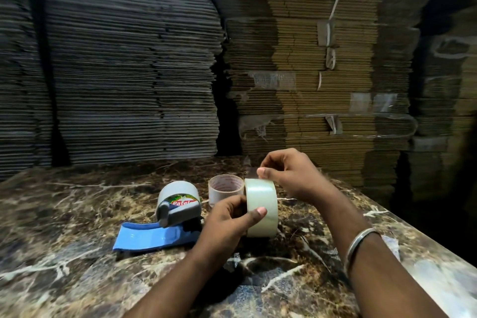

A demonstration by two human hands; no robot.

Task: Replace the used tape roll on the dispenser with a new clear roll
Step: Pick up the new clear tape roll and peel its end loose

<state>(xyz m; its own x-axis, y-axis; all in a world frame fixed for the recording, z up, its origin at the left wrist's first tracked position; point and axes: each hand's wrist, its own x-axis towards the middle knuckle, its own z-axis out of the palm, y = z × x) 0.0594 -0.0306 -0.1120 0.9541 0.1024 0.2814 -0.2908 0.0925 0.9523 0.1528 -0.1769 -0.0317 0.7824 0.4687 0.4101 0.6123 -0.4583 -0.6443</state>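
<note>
A full clear tape roll (262,208) stands on edge just above the marble table, held by my left hand (227,219) with the thumb pressed on its outer face. My right hand (286,175) pinches at the top edge of the roll with thumb and fingertips. Behind the roll stands the used roll (225,188), an almost bare cardboard core with red print. To the left lies the tape dispenser (178,208), grey with a "Patel" label and a blue handle (152,237), its spindle side turned away from me.
The brown veined marble table (77,253) runs under everything, its right edge slanting down at the far right. Tall stacks of flattened cardboard (309,72) wall in the back. A metal bangle (361,242) sits on my right wrist.
</note>
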